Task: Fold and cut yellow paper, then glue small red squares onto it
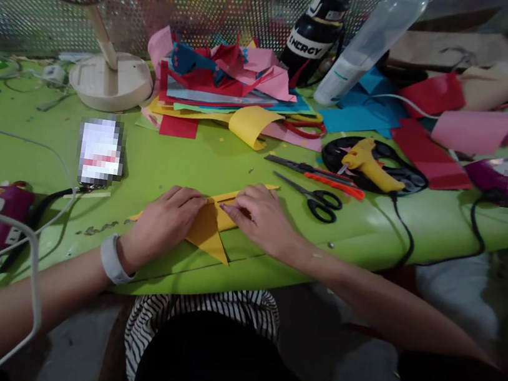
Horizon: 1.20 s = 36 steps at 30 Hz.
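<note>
A yellow-orange sheet of craft material (207, 231), paper or felt, lies partly folded at the table's front edge, one pointed corner aimed toward me. My left hand (169, 219) presses on its left part, fingers curled together at the folded strip. With thumb and fingers pinched, my right hand (262, 217) grips the fold a little to the right. Both hands hide much of the sheet, though small tips stick out past each one. Closest to my right hand are black-handled scissors (322, 205), lying half spread, and behind them an orange cutter knife (315, 175).
A yellow glue gun (373, 166) rests on a black tray, its cord hanging over the edge. Behind are piled colored sheets (231, 86), a black bottle (310, 41) and a clear bottle (373, 49). At left stand a fan (111, 82), a blurred-out white card (100, 150) and loose cables.
</note>
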Each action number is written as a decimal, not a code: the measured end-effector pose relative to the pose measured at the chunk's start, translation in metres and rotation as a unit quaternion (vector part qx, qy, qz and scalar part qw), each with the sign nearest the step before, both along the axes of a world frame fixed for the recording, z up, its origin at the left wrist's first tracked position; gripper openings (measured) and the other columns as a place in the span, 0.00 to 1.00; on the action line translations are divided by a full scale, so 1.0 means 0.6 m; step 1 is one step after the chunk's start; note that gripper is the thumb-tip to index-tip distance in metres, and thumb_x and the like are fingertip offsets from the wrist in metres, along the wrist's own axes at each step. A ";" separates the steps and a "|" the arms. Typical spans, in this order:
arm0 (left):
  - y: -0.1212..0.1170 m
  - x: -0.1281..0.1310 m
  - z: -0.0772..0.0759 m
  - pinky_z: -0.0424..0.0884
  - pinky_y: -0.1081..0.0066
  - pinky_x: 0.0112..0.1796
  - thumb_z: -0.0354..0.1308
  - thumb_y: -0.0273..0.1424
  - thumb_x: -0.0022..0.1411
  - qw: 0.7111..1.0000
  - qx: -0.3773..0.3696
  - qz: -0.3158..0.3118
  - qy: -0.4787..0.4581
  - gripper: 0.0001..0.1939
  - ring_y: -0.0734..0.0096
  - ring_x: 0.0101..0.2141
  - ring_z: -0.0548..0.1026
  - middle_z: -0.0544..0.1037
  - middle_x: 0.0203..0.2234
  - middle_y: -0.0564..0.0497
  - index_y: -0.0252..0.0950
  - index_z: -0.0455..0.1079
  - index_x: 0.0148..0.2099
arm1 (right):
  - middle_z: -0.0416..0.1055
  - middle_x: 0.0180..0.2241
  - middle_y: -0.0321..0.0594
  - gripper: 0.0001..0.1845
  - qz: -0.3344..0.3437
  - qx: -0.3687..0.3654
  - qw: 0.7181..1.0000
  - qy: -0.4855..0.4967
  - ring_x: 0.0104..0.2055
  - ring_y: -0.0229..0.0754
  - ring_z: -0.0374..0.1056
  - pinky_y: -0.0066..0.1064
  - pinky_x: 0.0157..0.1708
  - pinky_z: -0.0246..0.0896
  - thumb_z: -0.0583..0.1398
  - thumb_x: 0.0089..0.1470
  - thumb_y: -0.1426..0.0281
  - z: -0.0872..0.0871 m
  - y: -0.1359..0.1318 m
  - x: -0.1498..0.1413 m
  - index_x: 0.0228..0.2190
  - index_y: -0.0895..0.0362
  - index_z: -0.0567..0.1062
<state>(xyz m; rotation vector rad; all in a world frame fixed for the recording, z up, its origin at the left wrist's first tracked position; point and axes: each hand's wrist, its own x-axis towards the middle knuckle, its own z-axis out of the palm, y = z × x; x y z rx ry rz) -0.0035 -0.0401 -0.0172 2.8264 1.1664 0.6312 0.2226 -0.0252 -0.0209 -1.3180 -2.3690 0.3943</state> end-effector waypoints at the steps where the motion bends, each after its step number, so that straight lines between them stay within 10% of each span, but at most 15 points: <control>1: 0.000 0.000 0.000 0.75 0.60 0.44 0.49 0.25 0.69 1.000 -0.001 0.000 -0.001 0.12 0.60 0.42 0.73 0.77 0.44 0.41 0.29 0.69 0.52 | 0.68 0.28 0.40 0.22 0.008 0.003 1.000 0.001 0.36 0.43 0.61 0.36 0.37 0.50 0.54 0.65 0.58 -0.001 0.000 0.000 0.23 0.57 0.71; 13: 0.000 -0.002 -0.006 0.75 0.61 0.43 0.49 0.24 0.68 1.000 0.003 0.008 -0.005 0.13 0.61 0.42 0.73 0.77 0.44 0.42 0.31 0.69 0.52 | 0.73 0.40 0.42 0.12 0.154 0.020 0.982 0.109 0.43 0.43 0.69 0.35 0.43 0.63 0.62 0.59 0.59 0.001 -0.014 0.048 0.36 0.54 0.75; 26: -0.001 -0.001 -0.002 0.74 0.60 0.45 0.49 0.24 0.68 1.000 -0.014 0.014 0.001 0.13 0.61 0.43 0.73 0.77 0.45 0.43 0.33 0.69 0.52 | 0.78 0.34 0.39 0.10 0.133 -0.058 0.980 0.138 0.38 0.41 0.71 0.37 0.41 0.62 0.59 0.62 0.63 0.011 -0.021 0.042 0.31 0.53 0.77; 36: -0.002 -0.001 0.000 0.74 0.61 0.45 0.51 0.23 0.67 1.000 -0.009 0.012 0.018 0.13 0.60 0.43 0.73 0.76 0.45 0.42 0.31 0.69 0.52 | 0.78 0.33 0.38 0.06 -0.032 -0.191 0.961 0.198 0.36 0.41 0.72 0.34 0.39 0.64 0.62 0.58 0.68 0.016 -0.025 0.016 0.38 0.55 0.74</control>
